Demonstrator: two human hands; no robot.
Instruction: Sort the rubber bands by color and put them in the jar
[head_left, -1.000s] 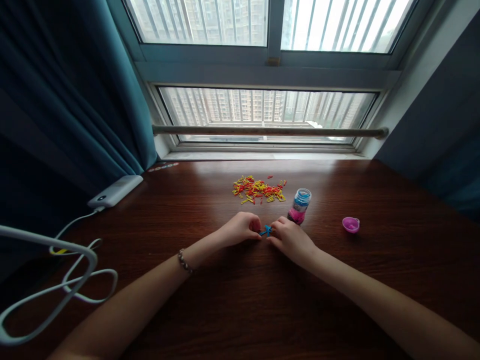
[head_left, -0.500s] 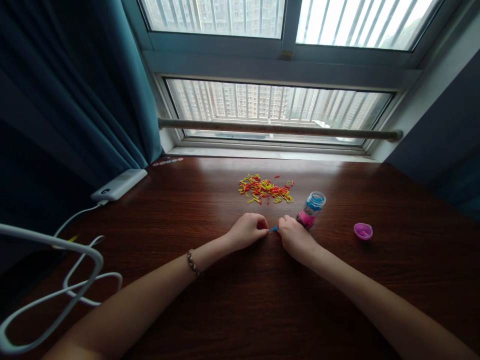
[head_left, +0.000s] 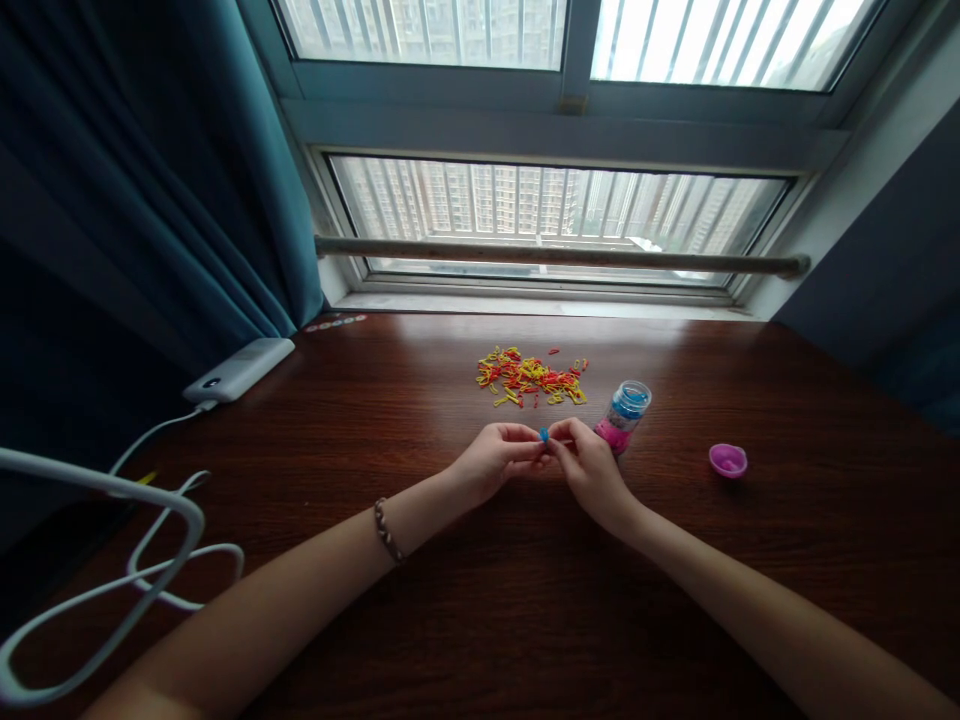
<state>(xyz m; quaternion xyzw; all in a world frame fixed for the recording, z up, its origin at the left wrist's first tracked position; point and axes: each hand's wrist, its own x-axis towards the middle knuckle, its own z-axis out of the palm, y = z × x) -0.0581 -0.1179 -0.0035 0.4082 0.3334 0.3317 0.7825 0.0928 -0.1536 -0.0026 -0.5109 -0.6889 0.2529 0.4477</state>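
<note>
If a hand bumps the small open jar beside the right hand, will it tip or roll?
The jar looks narrow and tall, so it probably tips easily. Its lid lies apart, so the contents may spill. Being round, it would likely roll on the table.

jar (head_left: 624,417) just right of hands, band pile (head_left: 531,376) beyond, bare wood nearer

Count on my wooden desk (head_left: 465,590): two hands in view, my left hand (head_left: 491,462) and my right hand (head_left: 590,465), with one small blue band (head_left: 544,435) pinched between them. One open jar (head_left: 622,417) holding blue and pink bands. One pink lid (head_left: 727,460). One loose pile of red and yellow bands (head_left: 531,376), too many to number. One white power bank (head_left: 238,369), one white cable (head_left: 150,560). One bracelet (head_left: 387,530) on my left wrist.
</note>
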